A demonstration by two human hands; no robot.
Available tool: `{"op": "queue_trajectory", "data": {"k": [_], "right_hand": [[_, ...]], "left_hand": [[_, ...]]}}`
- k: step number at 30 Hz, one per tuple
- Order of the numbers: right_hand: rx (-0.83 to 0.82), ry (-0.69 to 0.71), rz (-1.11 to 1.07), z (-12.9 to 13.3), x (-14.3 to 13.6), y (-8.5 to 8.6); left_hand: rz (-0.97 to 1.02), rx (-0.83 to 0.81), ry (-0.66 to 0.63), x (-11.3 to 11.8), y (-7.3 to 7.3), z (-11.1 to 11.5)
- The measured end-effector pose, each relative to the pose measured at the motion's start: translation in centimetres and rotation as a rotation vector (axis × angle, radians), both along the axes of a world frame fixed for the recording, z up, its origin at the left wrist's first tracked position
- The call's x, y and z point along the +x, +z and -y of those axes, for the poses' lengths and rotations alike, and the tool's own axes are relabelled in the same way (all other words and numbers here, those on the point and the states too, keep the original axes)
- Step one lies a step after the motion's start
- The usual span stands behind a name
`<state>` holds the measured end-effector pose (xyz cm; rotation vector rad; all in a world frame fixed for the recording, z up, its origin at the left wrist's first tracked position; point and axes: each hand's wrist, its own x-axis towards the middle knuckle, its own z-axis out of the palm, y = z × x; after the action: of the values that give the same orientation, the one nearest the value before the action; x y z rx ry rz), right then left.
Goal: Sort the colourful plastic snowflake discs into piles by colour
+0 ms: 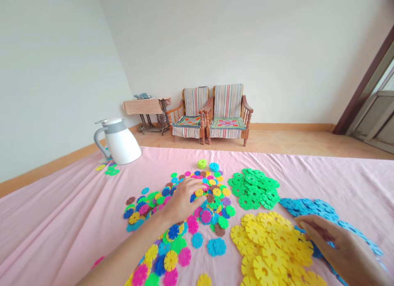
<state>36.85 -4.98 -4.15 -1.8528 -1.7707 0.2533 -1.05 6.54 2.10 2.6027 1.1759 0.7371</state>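
Observation:
My left hand (186, 197) is over the mixed heap of coloured notched discs (172, 232), its fingers apart and nothing seen in them. At the lower right, my right hand (332, 241) hangs over the blue discs (310, 208), beside the right edge of the yellow pile (271, 249). Its thumb and fingers are curled towards each other, and whatever they may hold cannot be made out. Green discs (255, 189) form a pile behind the yellow one. Single blue discs (216, 247) lie between the mixed heap and the yellow pile.
A white jug (121, 144) with a grey handle stands at the back left of the pink cloth (76, 204), near a few loose discs (112, 169). Small stacks, one lime (202, 163) and one blue (214, 167), sit behind the heap. Two chairs (227, 113) stand beyond.

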Motion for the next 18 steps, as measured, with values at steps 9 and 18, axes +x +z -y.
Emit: {"op": "queue_trajectory", "data": {"k": [9,18], "right_hand": [[0.078,-0.032,-0.106,0.0,-0.5,-0.6],[0.011,-0.003,-0.096,0.0,-0.1,-1.1]], "left_hand": [[-0.305,-0.135,-0.072,2.2,-1.4,0.0],[-0.15,-0.097,0.072,-5.0,-0.8,-1.3]]}}
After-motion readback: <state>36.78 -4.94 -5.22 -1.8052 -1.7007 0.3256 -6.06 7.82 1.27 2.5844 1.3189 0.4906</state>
